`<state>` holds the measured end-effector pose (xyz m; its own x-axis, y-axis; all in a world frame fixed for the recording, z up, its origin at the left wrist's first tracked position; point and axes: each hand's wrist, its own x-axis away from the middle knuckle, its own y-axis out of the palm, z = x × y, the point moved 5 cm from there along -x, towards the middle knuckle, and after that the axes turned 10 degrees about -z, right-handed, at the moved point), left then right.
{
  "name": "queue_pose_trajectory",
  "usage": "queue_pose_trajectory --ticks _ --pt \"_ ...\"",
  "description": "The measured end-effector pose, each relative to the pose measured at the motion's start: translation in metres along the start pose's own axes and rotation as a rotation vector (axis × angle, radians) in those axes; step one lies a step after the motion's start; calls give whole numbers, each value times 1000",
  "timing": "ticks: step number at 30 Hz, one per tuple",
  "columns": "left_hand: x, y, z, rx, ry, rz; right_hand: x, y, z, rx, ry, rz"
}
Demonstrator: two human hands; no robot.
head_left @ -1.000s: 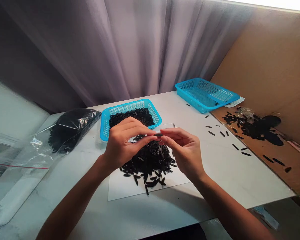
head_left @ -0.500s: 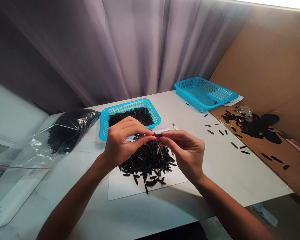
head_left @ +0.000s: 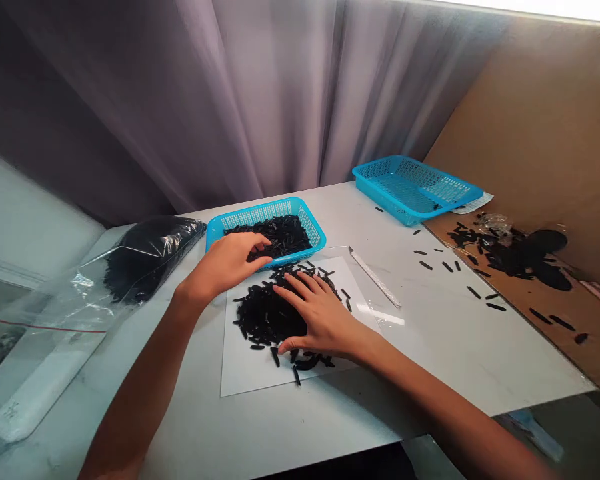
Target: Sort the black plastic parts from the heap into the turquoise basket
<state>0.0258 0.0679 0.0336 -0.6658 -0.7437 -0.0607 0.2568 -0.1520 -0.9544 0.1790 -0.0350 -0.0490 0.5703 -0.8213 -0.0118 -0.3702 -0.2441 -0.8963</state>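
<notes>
My right hand (head_left: 317, 313) lies with its fingers spread on a heap of small, narrow black pieces (head_left: 267, 313). Under the heap is a white sheet (head_left: 245, 377). My left hand (head_left: 235, 260) hovers at the near left side of a blue plastic basket (head_left: 320, 240), fingers slightly bent and thumb apart, with nothing visible in it. Many more of the same black pieces (head_left: 287, 233) fill the basket. What the pieces are made for cannot be made out.
A pen-like cutter (head_left: 375, 277) lies right of the sheet. A second blue basket (head_left: 410, 213) stands at the back right. Loose black pieces (head_left: 447, 267) and a dark pile (head_left: 510, 257) are scattered rightward. On the left rests a clear bag (head_left: 145, 260) of black material.
Both hands have parted from the black piece they pinched together. The left moved to the basket's near edge; the right came down, spread, onto the heap. The piece is no longer distinguishable.
</notes>
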Motion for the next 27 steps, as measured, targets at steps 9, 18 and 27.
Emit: queue_pose_trajectory --ticks 9,18,27 --pt "11 56 27 16 -35 -583 -17 6 17 52 67 43" --pt "6 42 21 91 87 -522 -7 -21 30 -203 91 248" --pt "9 3 31 287 173 -314 -4 -27 23 -185 32 211"
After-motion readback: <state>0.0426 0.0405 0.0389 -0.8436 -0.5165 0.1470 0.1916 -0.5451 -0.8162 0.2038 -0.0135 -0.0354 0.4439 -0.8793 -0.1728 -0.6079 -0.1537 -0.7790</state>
